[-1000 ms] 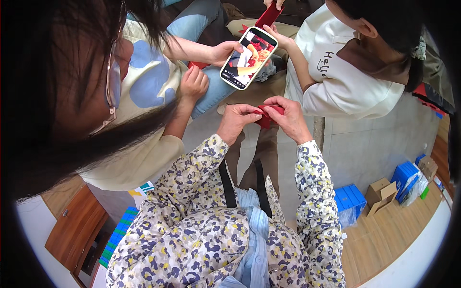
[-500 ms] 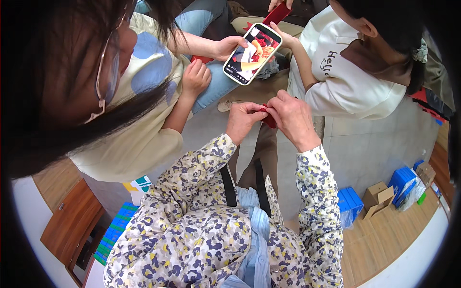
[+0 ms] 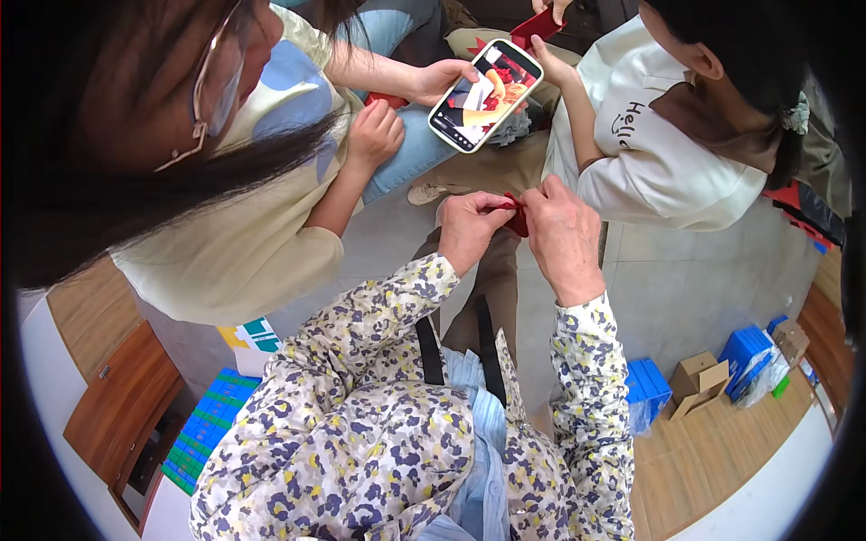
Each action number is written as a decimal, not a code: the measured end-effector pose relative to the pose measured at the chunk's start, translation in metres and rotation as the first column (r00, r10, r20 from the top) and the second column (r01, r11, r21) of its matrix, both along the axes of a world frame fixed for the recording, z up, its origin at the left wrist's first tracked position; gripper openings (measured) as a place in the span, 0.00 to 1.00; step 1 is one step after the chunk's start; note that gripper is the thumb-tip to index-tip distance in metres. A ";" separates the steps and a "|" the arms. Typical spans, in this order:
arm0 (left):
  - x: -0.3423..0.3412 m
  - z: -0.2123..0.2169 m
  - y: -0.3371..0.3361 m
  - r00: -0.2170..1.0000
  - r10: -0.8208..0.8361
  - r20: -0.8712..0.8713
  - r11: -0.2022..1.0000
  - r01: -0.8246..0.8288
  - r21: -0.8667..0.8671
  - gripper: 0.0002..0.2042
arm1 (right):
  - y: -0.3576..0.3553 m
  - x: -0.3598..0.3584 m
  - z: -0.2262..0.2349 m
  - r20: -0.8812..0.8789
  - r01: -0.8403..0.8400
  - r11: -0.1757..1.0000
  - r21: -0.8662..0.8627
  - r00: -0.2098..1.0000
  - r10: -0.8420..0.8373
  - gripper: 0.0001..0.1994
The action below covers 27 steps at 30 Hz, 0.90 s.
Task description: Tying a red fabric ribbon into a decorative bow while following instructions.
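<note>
Pinching a small red piece (image 3: 515, 216) between them, the left hand (image 3: 469, 227) and the right hand (image 3: 561, 233) are closed on it from either side, fingertips meeting just above the wearer's lap. Over the last second the pair has drifted a little lower and rightward in the view, and the red piece shows less than before, mostly swallowed by the fingers, so I judge the working of it goes on, with nothing let go. The phone (image 3: 484, 94), at 11 o'clock from the hands, has tilted and moved nearer the top edge, held by a neighbour's hand (image 3: 439, 79). Another person at 1 o'clock holds a second red piece (image 3: 534, 27).

Below is a pale grey tiled floor (image 3: 704, 298). At 4 o'clock stand blue boxes (image 3: 646, 393) and an open cardboard box (image 3: 696, 382) where wooden flooring (image 3: 722, 451) begins; at 8 o'clock, a brown wooden cabinet (image 3: 113, 406) and a green and blue grid tray (image 3: 203, 428).
</note>
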<state>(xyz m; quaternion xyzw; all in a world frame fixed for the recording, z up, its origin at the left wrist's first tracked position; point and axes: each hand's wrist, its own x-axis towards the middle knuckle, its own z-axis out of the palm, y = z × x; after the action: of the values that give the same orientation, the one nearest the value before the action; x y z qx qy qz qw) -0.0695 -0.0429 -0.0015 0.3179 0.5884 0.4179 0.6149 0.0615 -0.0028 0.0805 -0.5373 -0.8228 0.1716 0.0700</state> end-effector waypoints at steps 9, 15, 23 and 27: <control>-0.009 0.019 0.005 0.996 0.073 -0.057 0.997 -0.074 -0.028 0.08 | -0.015 -0.029 0.010 0.130 0.012 0.992 0.127 0.991 -0.029 0.04; -0.006 0.016 0.010 0.990 0.125 -0.068 0.990 -0.130 -0.062 0.08 | -0.022 -0.033 0.015 0.101 0.025 0.980 0.197 0.994 -0.045 0.04; 0.015 0.019 0.011 0.980 0.190 0.066 0.977 -0.183 -0.107 0.08 | -0.039 -0.014 0.014 0.049 0.148 0.971 0.186 0.986 -0.160 0.06; 0.018 0.022 0.015 0.954 0.250 0.165 0.963 -0.229 -0.139 0.08 | -0.041 -0.010 0.011 0.003 0.191 0.971 0.144 0.981 -0.193 0.11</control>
<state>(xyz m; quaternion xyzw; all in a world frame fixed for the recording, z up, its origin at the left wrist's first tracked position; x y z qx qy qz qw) -0.0511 -0.0281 0.0202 0.1676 0.5881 0.4809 0.6284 0.0514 -0.0440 0.0915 -0.6094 -0.7776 0.1002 0.1177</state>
